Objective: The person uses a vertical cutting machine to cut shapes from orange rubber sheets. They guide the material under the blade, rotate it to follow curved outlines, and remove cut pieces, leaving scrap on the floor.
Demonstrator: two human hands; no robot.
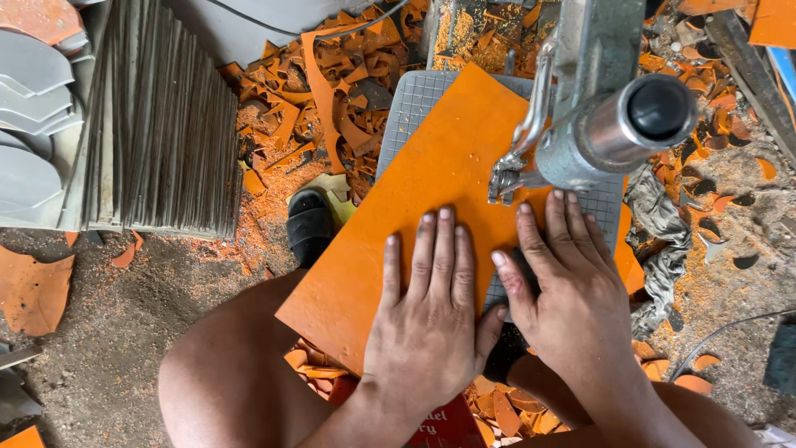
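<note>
Both hands lie flat with the fingers spread, gripping nothing. The left hand (427, 319) presses on the orange sheet (423, 199), and the right hand (564, 282) presses beside it at the sheet's edge. The sheet rests tilted on a grey gridded table (414, 104) (part of a metal cutting machine (597, 99)) — orange scraps (332, 91) cover the ground beyond.

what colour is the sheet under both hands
Orange; the sheet shows plainly in the head view.
</note>
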